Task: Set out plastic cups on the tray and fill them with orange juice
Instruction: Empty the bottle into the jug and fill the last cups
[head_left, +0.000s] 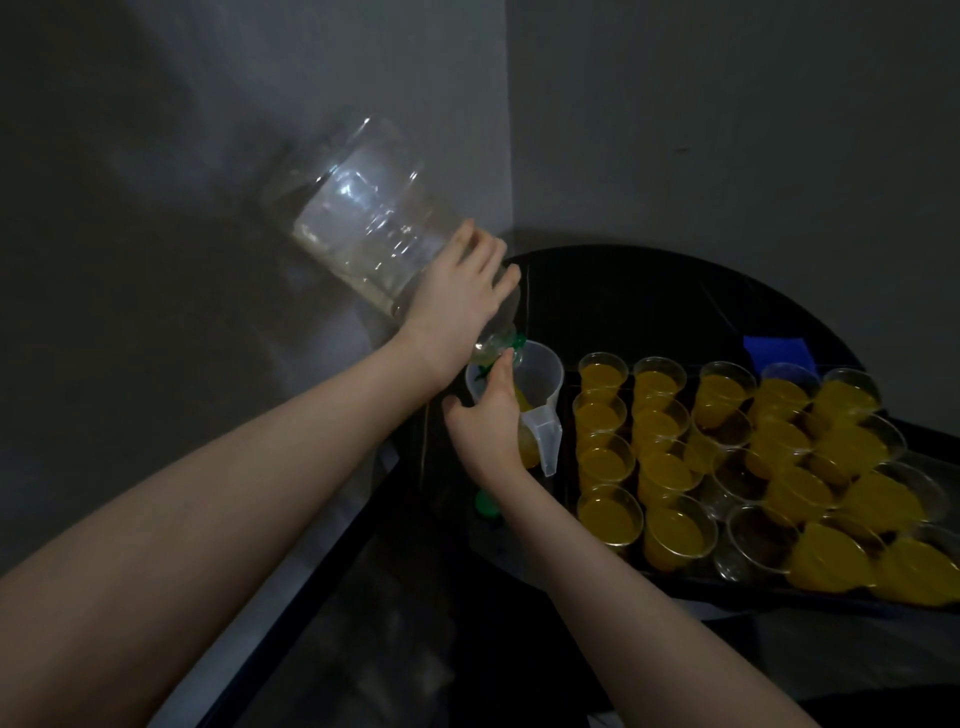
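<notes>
A big clear plastic bottle (363, 218), almost drained, is tipped neck-down over a clear measuring jug (543, 384). My left hand (457, 291) grips the bottle's shoulder. My right hand (488, 421) holds the jug's side and touches the bottle's neck with its green ring. A little orange juice lies in the jug. To the right, a black tray (727, 587) carries several rows of clear plastic cups (608, 509) filled with orange juice; a few cups (737, 478) in the middle hold none.
A green bottle cap (485, 501) lies on the black round table (649, 296) just below my right wrist. A blue object (776, 351) sits behind the tray. Grey walls meet in a corner right behind the table.
</notes>
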